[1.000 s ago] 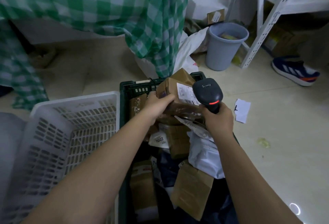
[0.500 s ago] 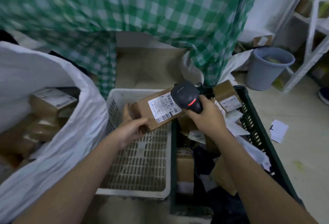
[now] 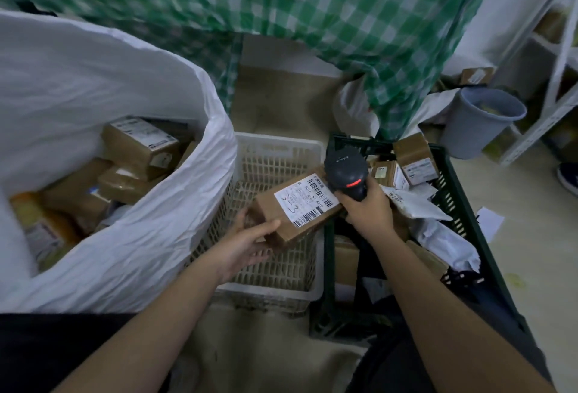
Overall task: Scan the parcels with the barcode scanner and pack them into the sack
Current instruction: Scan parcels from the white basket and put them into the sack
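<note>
Parcel [image 3: 297,205] held over white basket [image 3: 281,155], scanner [image 3: 345,175] at its label.

Versus 0.5 s ago: view now shows more of the white sack [image 3: 131,230]; parcel sits lower over the basket. Left hand [image 3: 250,241] grips the parcel's near end, thumb on top. Right hand [image 3: 367,208] is clenched round the scanner handle, red light on, head touching the label's far edge. Sack holds several brown boxes. Dark green crate [image 3: 450,192] holds boxes and white mailer bags. Grey bin [image 3: 481,120] stands beyond.
</note>
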A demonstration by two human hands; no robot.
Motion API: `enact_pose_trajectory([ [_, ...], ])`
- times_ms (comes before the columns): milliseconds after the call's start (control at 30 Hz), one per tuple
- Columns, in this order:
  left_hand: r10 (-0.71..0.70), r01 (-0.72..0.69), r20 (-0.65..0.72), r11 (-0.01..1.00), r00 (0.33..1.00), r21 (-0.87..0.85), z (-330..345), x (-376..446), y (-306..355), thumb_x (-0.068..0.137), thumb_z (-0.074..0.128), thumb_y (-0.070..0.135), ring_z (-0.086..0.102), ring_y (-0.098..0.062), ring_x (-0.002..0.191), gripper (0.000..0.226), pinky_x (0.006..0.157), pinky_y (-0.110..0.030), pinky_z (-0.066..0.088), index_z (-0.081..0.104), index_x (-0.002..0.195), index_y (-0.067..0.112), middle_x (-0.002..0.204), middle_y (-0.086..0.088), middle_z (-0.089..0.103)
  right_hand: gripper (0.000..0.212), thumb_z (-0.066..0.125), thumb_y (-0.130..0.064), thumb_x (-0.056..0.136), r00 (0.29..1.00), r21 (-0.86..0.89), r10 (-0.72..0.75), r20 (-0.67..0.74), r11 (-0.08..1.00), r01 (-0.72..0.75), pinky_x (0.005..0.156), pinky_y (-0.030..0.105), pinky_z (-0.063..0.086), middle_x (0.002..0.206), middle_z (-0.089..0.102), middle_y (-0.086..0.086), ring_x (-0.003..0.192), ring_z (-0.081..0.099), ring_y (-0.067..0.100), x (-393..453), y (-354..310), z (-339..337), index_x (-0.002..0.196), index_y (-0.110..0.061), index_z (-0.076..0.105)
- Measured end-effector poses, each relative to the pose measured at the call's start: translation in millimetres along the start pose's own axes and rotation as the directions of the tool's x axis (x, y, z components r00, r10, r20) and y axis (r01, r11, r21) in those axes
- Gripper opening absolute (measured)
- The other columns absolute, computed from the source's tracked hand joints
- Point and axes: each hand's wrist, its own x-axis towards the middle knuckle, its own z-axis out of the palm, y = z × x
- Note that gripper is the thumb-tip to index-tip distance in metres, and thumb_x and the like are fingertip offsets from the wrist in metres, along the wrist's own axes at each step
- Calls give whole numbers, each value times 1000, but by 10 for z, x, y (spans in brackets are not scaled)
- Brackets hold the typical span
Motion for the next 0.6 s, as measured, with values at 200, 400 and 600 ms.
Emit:
enact_pose_trajectory([
  [200,-38,39,-29,998,999,58,-87,136,-127,83,62,51,61,-22,109,34,96,-38,48,57,107,26,119,-1,63,33,72,-19,84,999,86,-32,1,996,32,83,30,45,98,63,-8,99,61,15,-3,121,79,112,-23,56],
  [400,-124,114,34,972,992,207,-238,211,-129,57,86,34,61,-16,108,71,82,-26,52,51,117,19,125,-7,58,29,74,-16,83,996,127,-70,58,990,62,65,15,42,87,60,-18,81,56,-3,59,185,136,105,-23,56],
  [600,-182,125,74,869,981,478,-46,218,-50,82,63,55,60,-12,100,74,91,-32,50,27,144,39,120,6,50,30,74,-10,82,987,138,-126,98,984,112,60,3,41,87,59,-17,79,54,-7,106,186,97,105,-20,56],
])
